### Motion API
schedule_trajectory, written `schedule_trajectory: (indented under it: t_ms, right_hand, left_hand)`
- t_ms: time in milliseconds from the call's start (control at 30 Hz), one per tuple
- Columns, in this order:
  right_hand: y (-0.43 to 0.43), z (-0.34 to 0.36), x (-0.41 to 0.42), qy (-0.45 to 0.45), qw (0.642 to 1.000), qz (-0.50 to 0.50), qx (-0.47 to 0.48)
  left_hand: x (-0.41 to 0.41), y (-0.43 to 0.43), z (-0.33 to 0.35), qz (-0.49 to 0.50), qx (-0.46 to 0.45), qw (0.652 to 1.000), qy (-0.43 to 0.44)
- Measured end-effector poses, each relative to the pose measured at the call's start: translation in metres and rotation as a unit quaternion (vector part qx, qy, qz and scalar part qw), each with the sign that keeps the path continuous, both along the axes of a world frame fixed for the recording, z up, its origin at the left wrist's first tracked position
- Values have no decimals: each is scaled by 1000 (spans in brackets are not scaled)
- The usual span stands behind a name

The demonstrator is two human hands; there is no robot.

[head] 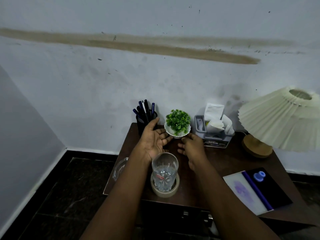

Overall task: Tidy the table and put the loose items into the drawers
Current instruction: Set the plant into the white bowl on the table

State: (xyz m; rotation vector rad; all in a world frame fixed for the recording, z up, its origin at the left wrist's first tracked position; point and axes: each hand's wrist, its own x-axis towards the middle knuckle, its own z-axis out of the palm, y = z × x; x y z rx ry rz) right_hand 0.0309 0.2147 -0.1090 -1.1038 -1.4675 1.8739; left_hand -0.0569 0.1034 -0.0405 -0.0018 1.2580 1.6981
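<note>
Plant pot (177,134), left hand (154,141) open beside it, right hand (192,146) loosely curled

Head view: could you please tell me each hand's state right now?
Left hand: open, holding nothing.
Right hand: open, loosely curled, holding nothing.

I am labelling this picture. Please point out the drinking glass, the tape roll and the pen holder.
drinking glass (164,172): head view, on its clear wall.
tape roll (164,194): head view, on its front rim.
pen holder (141,122): head view, on its mesh side.
</note>
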Motion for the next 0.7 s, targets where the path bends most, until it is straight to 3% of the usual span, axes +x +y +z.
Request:
schedule_trajectory:
  t_ms: [300,433,500,600,700]
  right_hand:
    - [-2,4,4,-14,999,48,17]
    - [-2,13,11,-45,997,57,33]
    - [-2,22,20,-76,992,49,86]
    - [3,41,48,-134,957,-36,255]
    - [13,58,81,-160,918,-169,322]
  left_hand:
    - [-6,0,-6,-24,14,999,-34]
    - [-5,-4,8,-40,10,999,-5]
    - [-4,-7,29,-37,-14,998,50]
    - [10,-12,71,19,-26,989,143]
    - [39,-15,110,37,92,985,140]
